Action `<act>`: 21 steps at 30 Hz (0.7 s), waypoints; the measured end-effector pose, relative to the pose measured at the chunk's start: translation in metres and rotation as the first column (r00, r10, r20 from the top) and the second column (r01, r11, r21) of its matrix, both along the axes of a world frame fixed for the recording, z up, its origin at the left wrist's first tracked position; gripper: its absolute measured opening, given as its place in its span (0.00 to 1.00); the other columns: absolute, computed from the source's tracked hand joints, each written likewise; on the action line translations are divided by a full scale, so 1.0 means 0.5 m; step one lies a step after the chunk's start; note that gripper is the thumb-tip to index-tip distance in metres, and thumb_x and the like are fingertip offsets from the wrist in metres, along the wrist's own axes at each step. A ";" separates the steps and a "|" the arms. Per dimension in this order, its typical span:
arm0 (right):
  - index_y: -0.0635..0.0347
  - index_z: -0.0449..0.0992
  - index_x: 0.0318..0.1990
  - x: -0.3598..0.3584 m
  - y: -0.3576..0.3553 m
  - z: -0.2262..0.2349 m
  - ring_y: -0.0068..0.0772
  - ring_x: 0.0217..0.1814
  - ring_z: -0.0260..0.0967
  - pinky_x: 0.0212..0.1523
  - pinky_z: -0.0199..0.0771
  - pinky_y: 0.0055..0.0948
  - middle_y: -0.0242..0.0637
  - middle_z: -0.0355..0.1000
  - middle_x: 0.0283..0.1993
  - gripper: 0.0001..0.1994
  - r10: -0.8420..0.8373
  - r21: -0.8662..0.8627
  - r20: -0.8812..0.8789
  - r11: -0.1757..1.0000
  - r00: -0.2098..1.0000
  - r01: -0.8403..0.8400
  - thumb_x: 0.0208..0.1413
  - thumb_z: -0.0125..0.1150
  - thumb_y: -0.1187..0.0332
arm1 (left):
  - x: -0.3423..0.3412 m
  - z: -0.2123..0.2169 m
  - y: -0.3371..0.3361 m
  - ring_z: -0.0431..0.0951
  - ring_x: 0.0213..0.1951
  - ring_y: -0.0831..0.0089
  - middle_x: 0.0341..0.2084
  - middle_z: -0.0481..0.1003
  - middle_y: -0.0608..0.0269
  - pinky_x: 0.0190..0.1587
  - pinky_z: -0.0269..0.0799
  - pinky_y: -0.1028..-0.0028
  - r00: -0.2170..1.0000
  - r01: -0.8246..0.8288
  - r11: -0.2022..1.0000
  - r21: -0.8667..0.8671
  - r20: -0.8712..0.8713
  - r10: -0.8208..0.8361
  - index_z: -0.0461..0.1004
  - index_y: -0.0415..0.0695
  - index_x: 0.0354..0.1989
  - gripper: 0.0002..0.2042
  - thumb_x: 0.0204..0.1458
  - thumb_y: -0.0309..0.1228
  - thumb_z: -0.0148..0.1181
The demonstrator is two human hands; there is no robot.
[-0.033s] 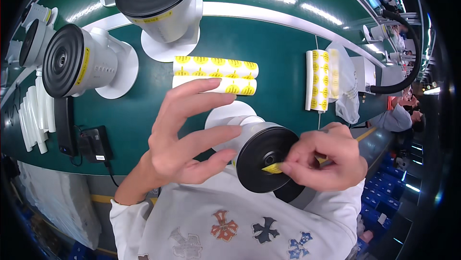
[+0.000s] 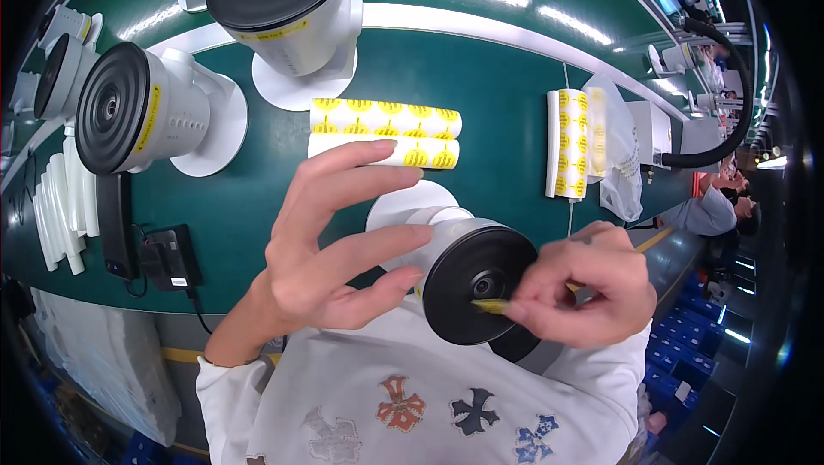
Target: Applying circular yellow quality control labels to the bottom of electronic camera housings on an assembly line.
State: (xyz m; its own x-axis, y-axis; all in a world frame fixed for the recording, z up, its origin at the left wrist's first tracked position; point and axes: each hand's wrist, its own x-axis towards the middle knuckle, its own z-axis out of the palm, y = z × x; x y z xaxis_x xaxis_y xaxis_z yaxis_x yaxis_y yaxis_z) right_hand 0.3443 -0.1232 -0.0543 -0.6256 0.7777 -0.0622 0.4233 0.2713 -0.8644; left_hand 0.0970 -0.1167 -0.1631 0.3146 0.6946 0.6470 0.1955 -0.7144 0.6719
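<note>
A white camera (image 2: 459,229) with a round black face and a central lens stands tilted toward me, close to my body. My right hand (image 2: 588,285) pinches a small yellow sticker (image 2: 491,305) between thumb and fingers, held just below the lens; whether it touches the black face I cannot tell. At the camera's left side is my left hand (image 2: 335,246), its fingers spread and curved. Its index finger and thumb tips lie against or very close to the white housing. Beyond that hand lie rolls of round yellow stickers (image 2: 386,119) on white backing.
Similar white cameras (image 2: 184,105) stand at the left and back left. Right of centre lie another sticker roll (image 2: 573,143) and a plastic bag (image 2: 620,156). White tubes (image 2: 64,208) and a black power adapter (image 2: 170,256) are at left. A black hose (image 2: 712,156) curves at right.
My right hand has shifted very slightly, and the yellow sticker now appears narrower, turned more edge-on. My left hand and the camera look almost unmoved.
</note>
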 end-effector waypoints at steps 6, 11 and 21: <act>0.67 0.78 0.27 -0.009 0.003 0.011 0.19 0.12 0.65 0.13 0.57 0.17 0.30 0.71 0.15 0.05 0.169 -0.107 -0.162 0.977 0.972 -0.187 0.44 0.71 0.80 | 0.005 -0.003 -0.003 0.73 0.51 0.43 0.45 0.74 0.45 0.49 0.69 0.52 1.000 0.006 0.999 -0.032 0.028 -0.005 0.80 0.41 0.32 0.12 0.47 0.37 0.65; 0.64 0.77 0.27 -0.009 -0.009 -0.011 0.16 0.10 0.60 0.12 0.54 0.18 0.25 0.64 0.12 0.05 -0.019 0.007 0.051 1.000 0.999 0.019 0.47 0.69 0.79 | 0.004 0.008 -0.015 0.73 0.50 0.43 0.44 0.74 0.46 0.47 0.70 0.53 0.999 0.025 0.997 -0.074 0.035 -0.022 0.80 0.43 0.33 0.10 0.48 0.37 0.64; 0.64 0.74 0.26 -0.009 -0.009 -0.022 0.18 0.10 0.57 0.12 0.53 0.21 0.24 0.58 0.11 0.06 -0.073 0.086 0.090 0.994 0.993 0.065 0.47 0.67 0.79 | 0.024 -0.007 -0.018 0.75 0.47 0.49 0.44 0.76 0.56 0.46 0.70 0.50 0.980 0.167 0.979 0.121 0.090 -0.178 0.83 0.56 0.31 0.16 0.29 0.26 0.65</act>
State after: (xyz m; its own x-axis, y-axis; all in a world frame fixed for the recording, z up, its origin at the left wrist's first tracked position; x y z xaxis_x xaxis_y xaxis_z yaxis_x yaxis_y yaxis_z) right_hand 0.3397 -0.1276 -0.0651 -0.5648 0.8236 -0.0514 0.5208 0.3075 -0.7964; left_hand 0.1092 -0.1260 -0.1668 0.3534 0.5568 0.7517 -0.0014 -0.8033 0.5956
